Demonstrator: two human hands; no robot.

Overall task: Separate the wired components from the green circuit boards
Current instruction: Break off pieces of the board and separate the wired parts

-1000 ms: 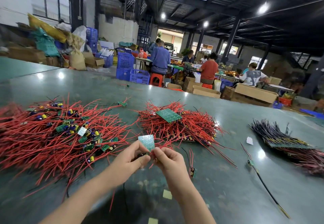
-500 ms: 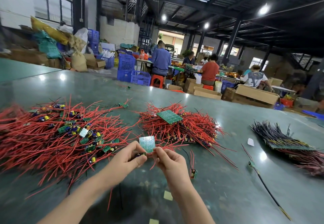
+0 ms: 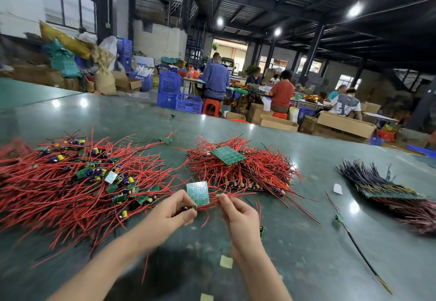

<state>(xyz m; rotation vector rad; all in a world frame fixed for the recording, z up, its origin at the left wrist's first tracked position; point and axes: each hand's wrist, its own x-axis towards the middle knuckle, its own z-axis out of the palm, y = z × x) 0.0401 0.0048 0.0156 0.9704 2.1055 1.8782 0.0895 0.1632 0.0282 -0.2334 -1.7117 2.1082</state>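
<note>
Circuit boards with red wires lie in two heaps on the green table (image 3: 306,265). Far left, a wide pile of separated wired components (image 3: 70,182) spreads out, small green boards and capacitors showing among the red leads. Just right of it, the left hand (image 3: 171,215) pinches a small component at the lower left corner of a green circuit board (image 3: 198,193), held upright above the table. The right hand (image 3: 238,215) pinches the red wires beside the board's right edge. Behind them sits the second red pile (image 3: 259,173), a larger board (image 3: 227,155) lying on top. Far right lies a bundle of dark wires (image 3: 377,182).
</note>
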